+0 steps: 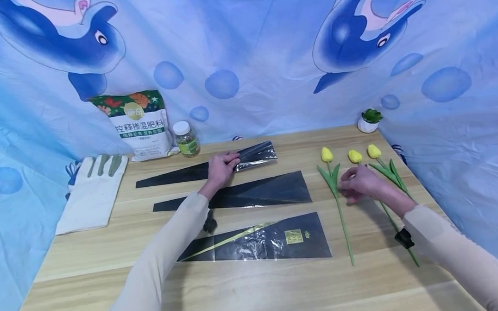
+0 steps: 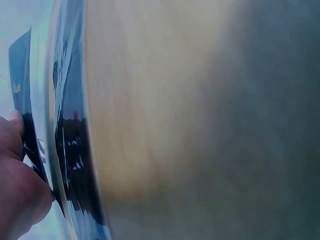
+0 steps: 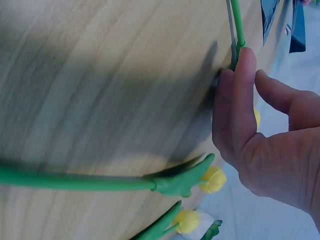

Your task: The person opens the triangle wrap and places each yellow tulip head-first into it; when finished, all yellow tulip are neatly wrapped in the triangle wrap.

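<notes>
Three black flower sleeves lie in a row on the wooden table [image 1: 255,290]. My left hand [image 1: 221,168] pinches the far sleeve [image 1: 257,154] and lifts its wide end; in the left wrist view the thumb of that hand [image 2: 20,190] presses on the glossy film of the sleeve [image 2: 75,150]. The middle sleeve [image 1: 267,192] and the near sleeve [image 1: 278,242] lie flat. To the right lie three yellow tulips: left [image 1: 326,155], middle [image 1: 355,156], right [image 1: 374,151]. My right hand [image 1: 358,183] rests with straight fingers [image 3: 240,100] against the left tulip's stem [image 3: 236,20], thumb apart.
At the back left stand a fertiliser bag [image 1: 141,125] and a small jar [image 1: 186,138]. White work gloves [image 1: 94,192] lie at the left edge. A tiny potted plant [image 1: 369,120] stands in the back right corner. A blue dolphin cloth [image 1: 244,58] hangs around the table.
</notes>
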The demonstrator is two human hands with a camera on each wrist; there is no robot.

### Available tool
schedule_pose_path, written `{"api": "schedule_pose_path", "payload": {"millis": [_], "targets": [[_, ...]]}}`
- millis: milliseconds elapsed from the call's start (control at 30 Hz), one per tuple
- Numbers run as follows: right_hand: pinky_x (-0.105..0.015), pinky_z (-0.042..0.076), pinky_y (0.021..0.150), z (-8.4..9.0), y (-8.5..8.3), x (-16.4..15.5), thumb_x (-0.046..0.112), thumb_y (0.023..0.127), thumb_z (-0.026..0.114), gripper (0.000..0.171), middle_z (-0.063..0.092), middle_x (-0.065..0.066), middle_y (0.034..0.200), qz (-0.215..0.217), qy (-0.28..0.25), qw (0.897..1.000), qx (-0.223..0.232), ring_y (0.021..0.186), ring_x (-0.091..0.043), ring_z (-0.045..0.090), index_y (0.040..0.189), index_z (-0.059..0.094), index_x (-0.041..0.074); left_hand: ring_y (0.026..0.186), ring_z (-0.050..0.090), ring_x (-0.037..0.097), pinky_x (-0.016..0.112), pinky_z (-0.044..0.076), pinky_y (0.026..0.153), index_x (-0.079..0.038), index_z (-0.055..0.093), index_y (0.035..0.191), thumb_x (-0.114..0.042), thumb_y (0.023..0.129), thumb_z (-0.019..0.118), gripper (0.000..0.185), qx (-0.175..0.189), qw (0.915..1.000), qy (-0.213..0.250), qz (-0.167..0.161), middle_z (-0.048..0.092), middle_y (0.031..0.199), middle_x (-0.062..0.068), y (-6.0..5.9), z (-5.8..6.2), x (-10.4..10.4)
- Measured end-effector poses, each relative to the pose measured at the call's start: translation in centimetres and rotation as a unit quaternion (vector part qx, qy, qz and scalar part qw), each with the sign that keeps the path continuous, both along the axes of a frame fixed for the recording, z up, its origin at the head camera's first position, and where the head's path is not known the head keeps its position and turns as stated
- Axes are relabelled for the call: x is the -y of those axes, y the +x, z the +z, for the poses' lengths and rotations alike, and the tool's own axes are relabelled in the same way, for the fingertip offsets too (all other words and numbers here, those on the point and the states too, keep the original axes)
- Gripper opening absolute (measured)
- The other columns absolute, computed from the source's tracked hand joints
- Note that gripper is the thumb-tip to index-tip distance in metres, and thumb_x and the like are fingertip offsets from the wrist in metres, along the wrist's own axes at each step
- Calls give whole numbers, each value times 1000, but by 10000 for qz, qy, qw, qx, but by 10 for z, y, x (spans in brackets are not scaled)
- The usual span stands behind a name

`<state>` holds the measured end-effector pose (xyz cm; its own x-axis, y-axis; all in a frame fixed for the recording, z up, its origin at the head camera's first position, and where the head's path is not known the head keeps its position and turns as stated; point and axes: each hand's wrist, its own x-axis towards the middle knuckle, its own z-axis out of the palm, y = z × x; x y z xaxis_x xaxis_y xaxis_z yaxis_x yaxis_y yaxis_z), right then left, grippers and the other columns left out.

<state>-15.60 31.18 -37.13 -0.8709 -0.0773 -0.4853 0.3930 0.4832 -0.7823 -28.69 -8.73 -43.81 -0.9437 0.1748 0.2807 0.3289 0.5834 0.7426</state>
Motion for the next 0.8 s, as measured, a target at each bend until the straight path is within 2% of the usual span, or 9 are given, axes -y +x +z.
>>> {"api": "schedule_pose_path", "payload": {"millis": [200, 367, 600, 800], "targets": [[-40, 61, 65, -4, 0, 6, 6, 94, 69, 57, 64, -18, 91, -101, -19, 9999, 3, 72, -24, 70, 130, 33, -19, 125, 57, 33, 42, 43, 107, -5, 77, 108, -12, 92, 74, 18, 60, 10000, 74, -17, 71, 114, 13, 0, 0, 0], [-40, 61, 62, -8, 0, 12, 2, 91, 71, 54, 64, -16, 86, -297, -14, 9995, -106, 68, -22, 70, 127, 36, -17, 125, 57, 32, 42, 44, 106, -6, 78, 108, -13, 93, 74, 18, 84, 9999, 65, 8, 72, 113, 12, -1, -1, 1], [-38, 61, 58, -12, 2, 20, 1, 88, 71, 53, 64, -18, 82, -325, 224, 9986, -351, 62, -20, 69, 123, 37, -18, 126, 57, 33, 43, 44, 106, -6, 77, 109, -13, 93, 73, 18, 110, 9999, 82, 13, 71, 114, 12, -1, -2, 1], [-37, 61, 59, -13, 3, 25, 0, 86, 71, 55, 61, -21, 89, -535, 399, 9970, -400, 61, -20, 69, 125, 39, -21, 126, 56, 33, 42, 43, 107, -5, 77, 108, -12, 92, 74, 18, 176, 9997, 176, 4, 72, 112, 13, -1, -2, 1]]}}
